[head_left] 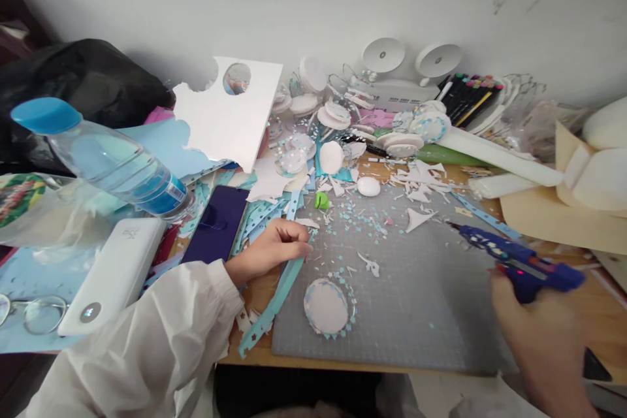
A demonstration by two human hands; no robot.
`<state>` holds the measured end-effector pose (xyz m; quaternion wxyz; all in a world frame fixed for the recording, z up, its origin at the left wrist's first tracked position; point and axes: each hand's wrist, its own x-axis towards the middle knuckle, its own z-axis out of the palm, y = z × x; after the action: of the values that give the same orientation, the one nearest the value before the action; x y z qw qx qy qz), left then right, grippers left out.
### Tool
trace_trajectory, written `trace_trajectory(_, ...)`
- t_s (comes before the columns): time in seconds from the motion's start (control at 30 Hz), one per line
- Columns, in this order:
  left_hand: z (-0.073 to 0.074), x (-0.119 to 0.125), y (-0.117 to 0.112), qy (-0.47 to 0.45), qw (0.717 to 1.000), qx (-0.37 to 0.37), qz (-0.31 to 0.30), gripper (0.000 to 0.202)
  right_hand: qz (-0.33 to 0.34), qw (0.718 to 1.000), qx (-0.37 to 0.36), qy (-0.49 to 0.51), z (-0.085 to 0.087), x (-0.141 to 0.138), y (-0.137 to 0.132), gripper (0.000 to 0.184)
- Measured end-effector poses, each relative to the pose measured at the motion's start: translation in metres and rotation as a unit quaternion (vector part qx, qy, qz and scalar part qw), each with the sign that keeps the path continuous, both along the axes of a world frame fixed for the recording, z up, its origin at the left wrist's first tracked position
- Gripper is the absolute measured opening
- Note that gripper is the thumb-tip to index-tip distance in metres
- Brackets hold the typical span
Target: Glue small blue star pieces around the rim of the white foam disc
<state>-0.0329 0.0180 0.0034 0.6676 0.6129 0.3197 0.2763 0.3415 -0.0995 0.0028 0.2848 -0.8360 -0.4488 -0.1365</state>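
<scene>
My right hand [539, 333], blurred by motion, is wrapped around a dark blue hot glue gun [524, 264] at the right, its nozzle pointing left over the mat and a small red light showing. My left hand [272, 248] rests at the mat's left edge, thumb and forefinger closed on a teal punched paper strip [274, 307] that hangs toward the table's front. Right of the strip, a white foam disc [327, 307] ringed with small blue and white stars lies flat on the grey cutting mat [401, 326].
Tiny paper stars and foam scraps [418, 219] litter the mat. Decorated discs [333, 114] pile up behind, near markers [473, 98]. Left stand a water bottle [117, 163], phone [215, 225], power bank [115, 274] and glasses [44, 313]. A cut foam sheet [235, 121] leans at the back.
</scene>
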Motion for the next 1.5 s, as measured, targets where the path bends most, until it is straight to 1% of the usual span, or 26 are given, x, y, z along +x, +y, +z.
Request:
trace_trajectory(0.07,0.001,0.000,0.000,0.004,1.000,-0.001,-0.004,0.032,-0.080,0.996,-0.012,0.036,0.014,-0.004,0.006,0.054)
trace_trajectory(0.1,0.002,0.000,0.000,0.005,1.000,-0.002,-0.006,0.033,-0.102,0.993,-0.021,0.063,0.023,-0.010,0.011,0.055)
trace_trajectory(0.17,0.002,0.001,0.000,0.011,1.000,-0.006,-0.010,0.032,-0.117,0.986,-0.018,0.116,0.041,-0.026,0.024,0.047)
trace_trajectory(0.2,0.003,0.001,-0.001,0.014,1.000,-0.009,-0.012,0.032,-0.111,0.983,-0.026,0.142,0.049,-0.037,0.031,0.042)
trace_trajectory(0.23,0.002,0.001,-0.001,0.017,1.000,-0.012,-0.013,0.032,-0.089,0.981,-0.041,0.169,0.055,-0.049,0.038,0.040)
trace_trajectory(0.27,0.002,0.001,-0.001,0.020,1.000,-0.014,-0.013,0.032,-0.037,0.982,-0.042,0.181,0.060,-0.061,0.044,0.039)
trace_trajectory(0.3,0.001,0.001,0.000,0.021,1.000,-0.016,-0.014,0.032,0.022,0.981,-0.035,0.187,0.062,-0.073,0.050,0.033)
trace_trajectory(0.33,0.001,0.001,0.000,0.023,0.999,-0.017,-0.016,0.032,0.076,0.976,-0.033,0.201,0.061,-0.085,0.055,0.026)
trace_trajectory(0.4,-0.001,0.001,0.000,0.026,0.999,-0.019,-0.020,0.032,0.158,0.958,-0.042,0.236,0.055,-0.106,0.062,0.024)
trace_trajectory(0.47,-0.002,0.001,0.000,0.028,0.999,-0.020,-0.022,0.033,0.211,0.939,-0.050,0.268,0.042,-0.120,0.065,0.029)
trace_trajectory(0.57,0.001,0.002,0.001,0.034,0.999,-0.018,-0.027,0.035,0.257,0.918,-0.065,0.294,0.023,-0.132,0.065,0.033)
trace_trajectory(0.63,0.004,0.003,0.001,0.036,0.999,-0.017,-0.036,0.035,0.267,0.914,-0.070,0.296,0.014,-0.134,0.063,0.032)
trace_trajectory(0.7,0.007,0.004,0.001,0.033,0.998,-0.014,-0.042,0.034,0.272,0.914,-0.069,0.293,0.010,-0.134,0.062,0.030)
trace_trajectory(0.97,0.008,0.006,0.001,0.022,0.998,-0.004,-0.053,0.038,0.278,0.919,-0.077,0.270,0.013,-0.134,0.061,0.032)
trace_trajectory(1.1,0.010,0.006,0.001,0.023,0.998,0.000,-0.053,0.038,0.283,0.916,-0.083,0.272,0.009,-0.133,0.060,0.028)
trace_trajectory(1.27,0.008,0.005,0.001,0.020,0.998,-0.006,-0.054,0.035,0.270,0.918,-0.103,0.271,0.004,-0.131,0.059,0.030)
trace_trajectory(1.5,0.007,0.005,0.000,0.027,0.998,-0.011,-0.055,0.034,0.284,0.916,-0.103,0.265,0.006,-0.133,0.060,0.030)
